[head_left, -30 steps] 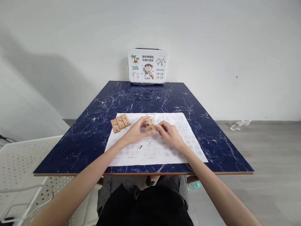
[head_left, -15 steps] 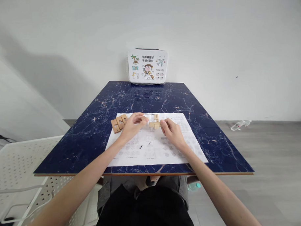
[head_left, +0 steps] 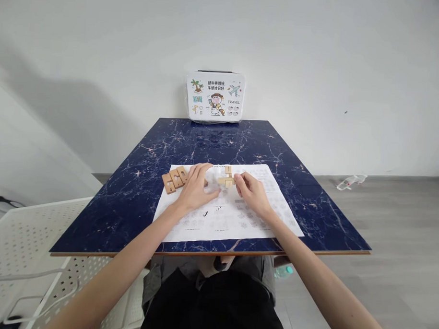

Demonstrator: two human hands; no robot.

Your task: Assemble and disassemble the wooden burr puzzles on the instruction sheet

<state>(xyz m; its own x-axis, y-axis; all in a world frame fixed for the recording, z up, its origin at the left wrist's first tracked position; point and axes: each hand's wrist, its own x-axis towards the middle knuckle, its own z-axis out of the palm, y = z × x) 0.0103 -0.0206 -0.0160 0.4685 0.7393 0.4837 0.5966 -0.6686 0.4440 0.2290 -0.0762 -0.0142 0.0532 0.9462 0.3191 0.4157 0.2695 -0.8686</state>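
In the head view, my right hand (head_left: 251, 189) pinches the right end of a light wooden puzzle piece (head_left: 224, 181), which crosses other notched pieces above the paper. My left hand (head_left: 197, 185) is spread, thumb and fingers apart, just left of that assembly. Partly hidden behind its fingers is the edge of a brown wooden block (head_left: 206, 182). Farther left lie several brown notched wooden blocks (head_left: 172, 181) in a slanted row, one bearing a dark mark. Beneath everything lies a white printed sheet (head_left: 217, 227) covered in faint small diagrams.
The sheet lies on a dark blue marbled table (head_left: 142, 210). A white case with cartoon prints (head_left: 215, 98) stands at the far edge against the wall. To the left is a white perforated rack (head_left: 30, 230), and a clear plastic item (head_left: 350, 182) lies on the floor at right.
My left hand has opened, its thumb and fingers spreading and shifting slightly toward me. My right hand stays almost in place, still pinching the wooden piece.
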